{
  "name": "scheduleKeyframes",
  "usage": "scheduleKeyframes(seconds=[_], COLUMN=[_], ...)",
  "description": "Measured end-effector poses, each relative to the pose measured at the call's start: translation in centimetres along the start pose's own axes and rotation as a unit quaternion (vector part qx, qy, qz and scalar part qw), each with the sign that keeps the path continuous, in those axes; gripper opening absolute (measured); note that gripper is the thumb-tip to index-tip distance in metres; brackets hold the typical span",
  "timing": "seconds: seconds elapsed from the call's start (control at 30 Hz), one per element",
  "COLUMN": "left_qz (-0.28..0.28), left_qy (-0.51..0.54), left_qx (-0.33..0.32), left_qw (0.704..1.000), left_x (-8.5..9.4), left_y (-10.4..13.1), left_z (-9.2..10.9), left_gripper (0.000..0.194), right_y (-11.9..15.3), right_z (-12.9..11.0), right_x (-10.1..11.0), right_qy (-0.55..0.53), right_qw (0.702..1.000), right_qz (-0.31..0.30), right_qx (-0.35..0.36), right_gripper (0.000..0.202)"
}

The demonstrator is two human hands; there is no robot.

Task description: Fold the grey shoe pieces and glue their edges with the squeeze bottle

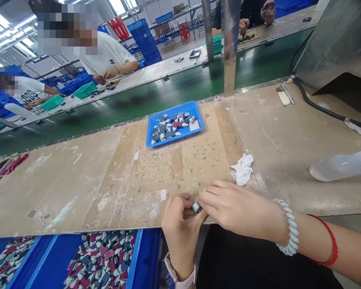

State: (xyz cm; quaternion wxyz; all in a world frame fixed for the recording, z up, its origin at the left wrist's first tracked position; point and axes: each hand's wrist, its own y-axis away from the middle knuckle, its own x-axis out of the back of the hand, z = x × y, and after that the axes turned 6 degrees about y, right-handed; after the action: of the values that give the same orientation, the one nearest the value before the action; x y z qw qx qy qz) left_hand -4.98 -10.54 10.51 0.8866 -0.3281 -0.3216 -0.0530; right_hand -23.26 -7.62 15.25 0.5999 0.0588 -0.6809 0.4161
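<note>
Small grey piece (196,207) | pinched by both hands' fingers (206,197) | at bench (108,188) near edge | bare surface ahead

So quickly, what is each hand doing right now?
Left hand: fingers closed on the small grey piece.
Right hand: fingers pinching the same piece from the other side.

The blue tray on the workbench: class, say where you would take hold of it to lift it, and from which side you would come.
Probably by the raised rim of the blue tray along its near long edge, coming from the person's side. It lies flat, shallow and open-topped, loose pieces inside, so level lifting suits. Both hands, left hand and right hand, pinch a small grey part.
</note>
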Motion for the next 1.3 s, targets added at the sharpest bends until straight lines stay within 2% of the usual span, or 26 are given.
scheduleKeyframes(seconds=[0.1, 0.23, 0.3, 0.43, 0.53, 0.73, 1.03, 1.2, 1.3], left_qz=[-0.005, 0.002, 0.007, 0.013, 0.014, 0.013, 0.011, 0.013, 0.013], left_qy=[0.006, 0.015, 0.018, 0.025, 0.025, 0.025, 0.029, 0.036, 0.037], left_qx=[0.011, 0.016, 0.018, 0.017, 0.014, 0.015, 0.012, 0.005, 0.009], left_qw=[1.000, 1.000, 1.000, 0.999, 0.999, 0.999, 0.999, 0.999, 0.999], left_x=[0.1, 0.2, 0.1, -0.1, -0.1, 0.1, 0.1, 0.0, 0.1], left_y=[0.0, 0.0, 0.0, 0.0, 0.0, 0.0, 0.0, 0.2, 0.1], left_z=[0.2, 0.4, 0.5, 0.4, 0.3, 0.4, 0.4, 0.1, 0.1], left_gripper=[0.029, 0.034, 0.038, 0.047, 0.043, 0.033, 0.036, 0.044, 0.040], right_y=[0.0, 1.1, 1.8, 2.0, 1.2, 0.6, 1.6, 1.5, 0.8], right_z=[0.0, 0.2, 0.6, 1.3, 1.0, -0.3, 0.4, 0.8, 0.7], right_x=[0.1, 0.4, 0.8, 1.1, 0.4, -1.1, 0.4, 0.5, -0.1], right_qy=[0.022, 0.000, -0.033, -0.093, -0.107, -0.051, -0.076, -0.091, -0.116], right_qw=[0.999, 0.999, 0.999, 0.993, 0.992, 0.998, 0.997, 0.994, 0.992], right_qz=[0.000, -0.013, -0.012, 0.013, 0.015, -0.007, -0.031, -0.009, 0.000], right_qx=[0.035, 0.035, 0.015, -0.069, -0.066, -0.039, 0.009, -0.056, -0.056], right_gripper=[0.029, 0.032, 0.031, 0.028, 0.023, 0.015, 0.028, 0.024, 0.022])
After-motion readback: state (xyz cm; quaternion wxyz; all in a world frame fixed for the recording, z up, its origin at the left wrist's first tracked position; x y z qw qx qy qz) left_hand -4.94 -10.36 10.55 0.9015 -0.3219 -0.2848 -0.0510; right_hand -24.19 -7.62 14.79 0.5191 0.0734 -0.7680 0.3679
